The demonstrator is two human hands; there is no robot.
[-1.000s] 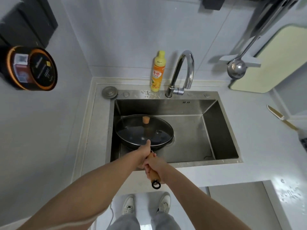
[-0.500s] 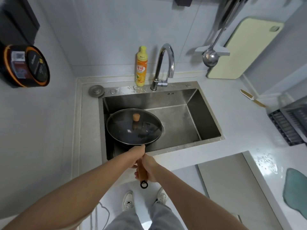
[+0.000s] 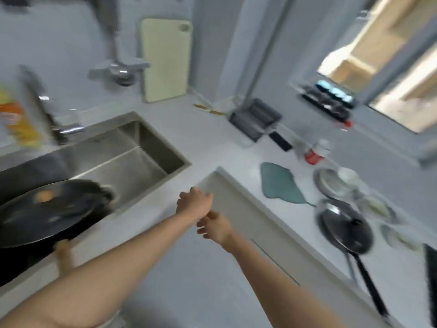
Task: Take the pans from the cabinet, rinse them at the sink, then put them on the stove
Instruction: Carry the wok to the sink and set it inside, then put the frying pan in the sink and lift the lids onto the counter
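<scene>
The surface [image 3: 212, 147] wraps round the corner, sink [image 3: 123, 157] at about 10 o'clock. The lidded pan [image 3: 47, 209] sits in the sink at 9 o'clock, handle poking over the front edge, nobody holding it. A second pan [image 3: 345, 230] lies at 3 o'clock on the surface, near some dishes. Both hands hover mid-frame, left hand [image 3: 194, 204] loosely curled, right hand [image 3: 216, 227] with fingers half open, both empty. Looks like the rinsing isn't finished, and I can't tell where the stove is. Everything's blurry.
</scene>
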